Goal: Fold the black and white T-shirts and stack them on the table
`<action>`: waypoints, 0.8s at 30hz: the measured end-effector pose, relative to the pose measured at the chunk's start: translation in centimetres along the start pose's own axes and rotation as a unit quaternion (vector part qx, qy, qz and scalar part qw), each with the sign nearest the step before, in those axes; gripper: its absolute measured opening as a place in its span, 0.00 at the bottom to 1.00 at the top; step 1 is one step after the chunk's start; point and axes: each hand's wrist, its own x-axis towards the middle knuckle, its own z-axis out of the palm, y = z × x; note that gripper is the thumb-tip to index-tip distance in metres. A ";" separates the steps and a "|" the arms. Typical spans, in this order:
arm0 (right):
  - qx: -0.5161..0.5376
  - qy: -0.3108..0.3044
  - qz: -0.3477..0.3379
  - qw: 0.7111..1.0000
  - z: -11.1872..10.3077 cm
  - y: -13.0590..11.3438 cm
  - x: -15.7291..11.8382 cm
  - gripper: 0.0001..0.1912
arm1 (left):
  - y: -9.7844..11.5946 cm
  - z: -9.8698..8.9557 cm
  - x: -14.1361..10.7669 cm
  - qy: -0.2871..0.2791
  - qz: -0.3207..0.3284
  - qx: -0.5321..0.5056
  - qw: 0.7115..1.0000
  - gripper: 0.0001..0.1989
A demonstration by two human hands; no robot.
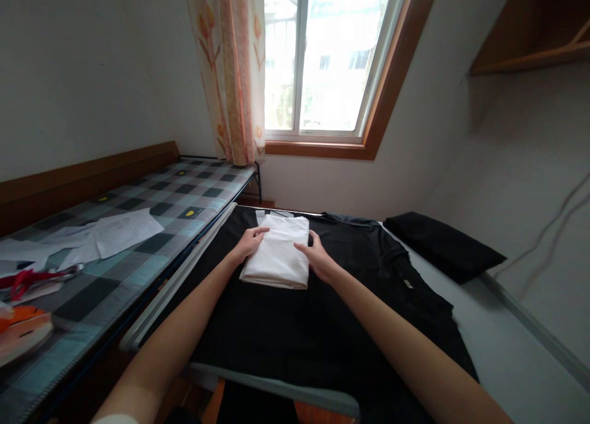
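A white cloth, folded into a neat rectangle, lies on a black garment spread over the table. My left hand grips its left edge, the thumb resting on top. On the opposite side, my right hand holds the right edge with its thumb over the upper face and fingers at the side. Some fingertips are hidden by the cloth. Gathered dark folds of the black garment, with a small pale label, lie to the right of my right hand.
A folded black cloth sits on the table's right side by the wall. At left, a checked mattress carries papers, red-handled scissors and an orange item. A window and a curtain are ahead; a wooden shelf hangs upper right.
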 end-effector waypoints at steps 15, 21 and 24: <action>-0.205 -0.036 -0.177 0.962 -7.3 -4.3 2.5 0.34 | 3.9 2.5 -3.1 0.181 0.134 -0.045 0.973 0.11; -0.491 0.067 -0.109 0.862 -14.3 -4.2 4.5 0.22 | 4.8 3.8 -5.1 0.090 0.222 0.187 0.953 0.08; -0.524 0.009 -0.128 0.842 -13.8 -2.8 3.0 0.17 | 4.0 3.4 -4.6 0.029 0.270 0.295 0.916 0.11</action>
